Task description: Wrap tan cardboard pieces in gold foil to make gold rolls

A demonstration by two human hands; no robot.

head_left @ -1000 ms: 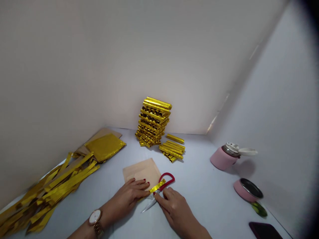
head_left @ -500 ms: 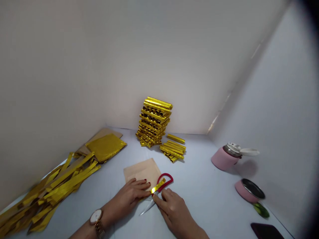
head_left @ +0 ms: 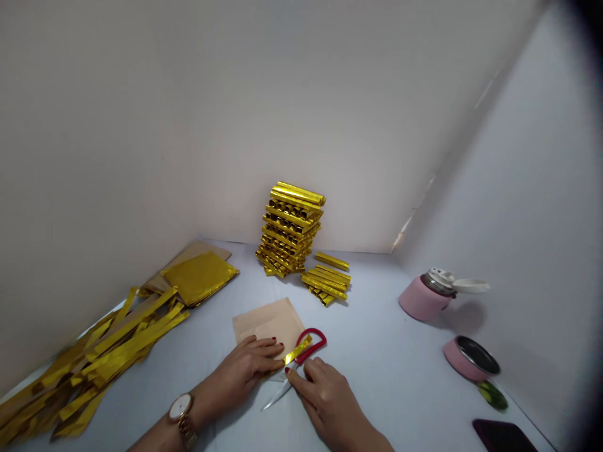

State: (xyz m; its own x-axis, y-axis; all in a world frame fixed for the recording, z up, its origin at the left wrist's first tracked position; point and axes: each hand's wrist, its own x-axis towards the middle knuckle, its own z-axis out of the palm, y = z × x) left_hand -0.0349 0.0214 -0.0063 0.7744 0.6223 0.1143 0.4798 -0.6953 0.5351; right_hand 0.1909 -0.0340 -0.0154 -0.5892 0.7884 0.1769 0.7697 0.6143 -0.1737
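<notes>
One gold strip (head_left: 298, 350) is near, mid-table, pinned under the L hand (head_left: 249, 367), which is flat, fingertips on a brown sheet (head_left: 269, 319). R hand (head_left: 327, 389) has a grip on red-handled scissors (head_left: 322, 339) right by it, tip pointing near-L. Gold tube stack (head_left: 289, 229) sits far, pink jar (head_left: 423, 299) off R, btw.

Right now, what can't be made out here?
Head view, gold strip: partly covered by the left hand; full length unclear.
Head view, scissors: partly hidden by the right hand.
Head view, dark flat object: cut off by bottom edge.
Head view, watch dial: too small to read.
</notes>
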